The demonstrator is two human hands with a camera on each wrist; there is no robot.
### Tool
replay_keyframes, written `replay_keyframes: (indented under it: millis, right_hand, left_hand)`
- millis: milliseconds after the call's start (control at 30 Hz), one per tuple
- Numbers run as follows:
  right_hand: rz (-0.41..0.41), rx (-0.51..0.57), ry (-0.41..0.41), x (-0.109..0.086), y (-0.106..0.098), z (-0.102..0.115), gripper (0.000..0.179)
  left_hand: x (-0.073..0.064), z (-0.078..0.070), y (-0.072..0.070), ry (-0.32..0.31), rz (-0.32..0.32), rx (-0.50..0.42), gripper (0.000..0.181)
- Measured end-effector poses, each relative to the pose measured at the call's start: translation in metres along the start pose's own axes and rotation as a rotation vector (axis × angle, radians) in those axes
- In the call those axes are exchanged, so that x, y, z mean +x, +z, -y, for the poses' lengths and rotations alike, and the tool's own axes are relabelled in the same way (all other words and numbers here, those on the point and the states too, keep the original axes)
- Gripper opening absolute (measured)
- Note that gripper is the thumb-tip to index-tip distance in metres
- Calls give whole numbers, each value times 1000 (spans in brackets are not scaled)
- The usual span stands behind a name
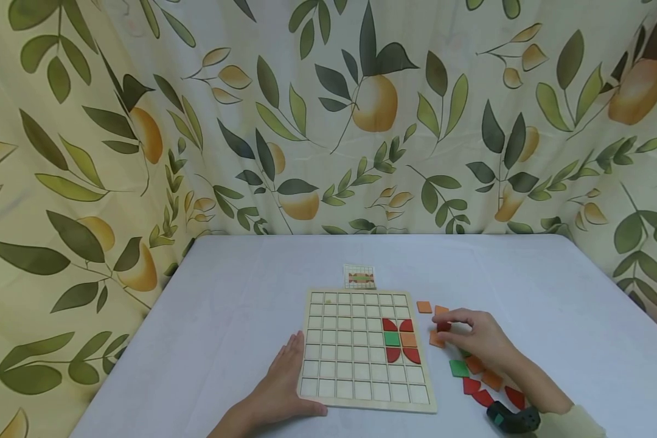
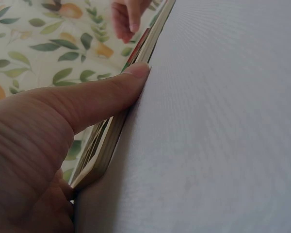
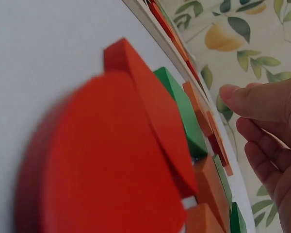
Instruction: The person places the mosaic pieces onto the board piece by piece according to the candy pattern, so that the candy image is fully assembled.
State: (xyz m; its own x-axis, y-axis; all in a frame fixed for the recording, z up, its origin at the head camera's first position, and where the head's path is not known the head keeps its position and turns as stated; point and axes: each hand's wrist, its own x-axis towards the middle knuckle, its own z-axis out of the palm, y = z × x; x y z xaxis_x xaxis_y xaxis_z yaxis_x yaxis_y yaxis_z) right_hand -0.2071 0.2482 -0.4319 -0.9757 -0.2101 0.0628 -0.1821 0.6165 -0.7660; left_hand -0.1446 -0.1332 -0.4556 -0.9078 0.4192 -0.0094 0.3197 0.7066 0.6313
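Right grip (image 1: pixel 473 340): thumb and index parted, nothing visibly pinched. Flat dark red wooden piece (image 1: pixel 444 326) sits in that gap, 9 o'clock from my palm; contact: can't tell. Partly hidden, so no long axis to call. Right's the nearer grip, easily.

Key relation: pale square wooden grid board (image 1: pixel 350 353) also lies at 9 o'clock, just past that piece. Filled cells sit near its 3 o'clock edge: four red quarter-round tiles (image 1: pixel 393 354), one green square tile (image 1: pixel 392 339), one orange square tile (image 1: pixel 407 339); patch runs longest 12-to-6.

Left grip (image 1: pixel 279 389): straight thumb along the board's 6 o'clock edge, fingers at its 9 o'clock edge, not curled round; probably steadying it.

Room: tight low down, loose green square tile (image 1: pixel 459 368) at 7 o'clock from right grip, loose red tiles (image 1: pixel 483 398) around 6. White cloth-covered desk (image 1: pixel 525 292) stretches toward 1 and 2. Small printed pattern card (image 1: pixel 360 277) just beyond the board's 12 o'clock edge.
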Motion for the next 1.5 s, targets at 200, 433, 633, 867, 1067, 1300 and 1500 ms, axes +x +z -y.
replay_keyframes:
  millis: [200, 433, 633, 867, 1067, 1300, 1500]
  right_hand:
    - [-26, -13, 0, 5, -5, -7, 30]
    - [-53, -70, -24, 12, -9, -15, 29]
    - [-61, -86, -25, 17, -11, -17, 28]
    - [-77, -97, -29, 23, -12, -20, 32]
    - [-67, -87, -8, 27, -12, -23, 35]
    - [-83, -119, 17, 28, -11, -25, 40]
    - [-69, -146, 8, 29, -11, -27, 39]
  left_hand:
    - [0, 0, 0, 5, -5, 6, 131]
    - [0, 0, 0, 6, -3, 5, 131]
    - [0, -1, 0, -2, -2, 8, 131]
    - [-1, -2, -1, 1, 2, 3, 130]
    - [-1, -2, -1, -5, 3, -5, 130]
    - [0, -1, 0, -17, 3, 7, 131]
    - [0, -1, 0, -16, 5, 15, 131]
